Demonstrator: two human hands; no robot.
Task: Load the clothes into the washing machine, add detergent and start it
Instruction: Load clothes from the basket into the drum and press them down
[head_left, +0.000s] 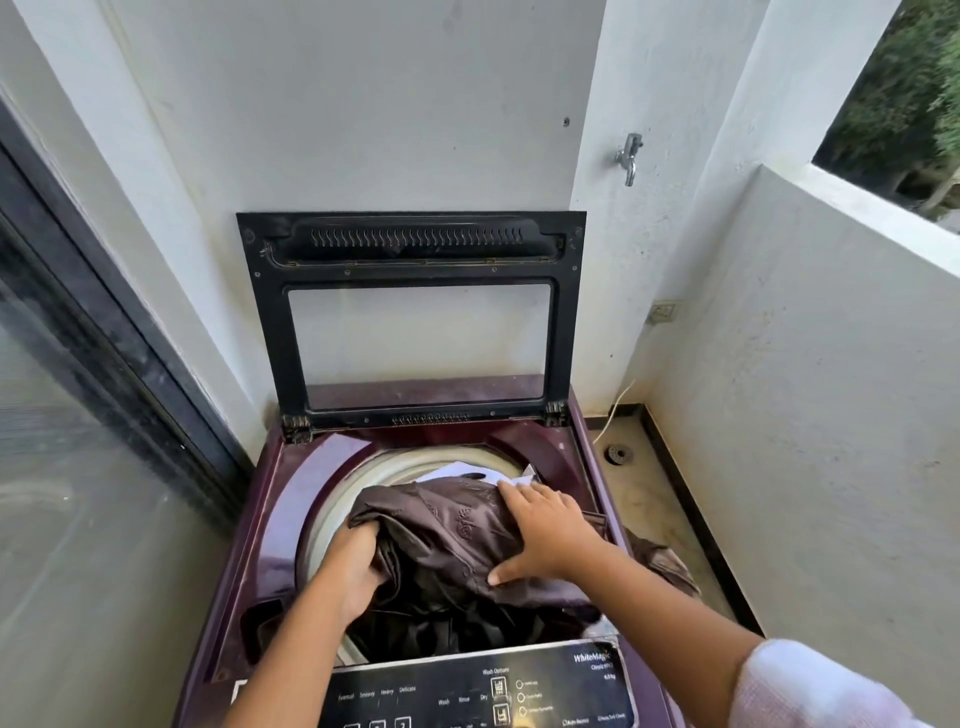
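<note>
Both hands (353, 566) on brown garment (447, 525).

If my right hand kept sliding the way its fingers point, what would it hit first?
Probably the white garment just past the fingertips of your right hand, which lies flat on the brown cloth. Beyond that, the drum's pale rim; depth is unclear.
</note>
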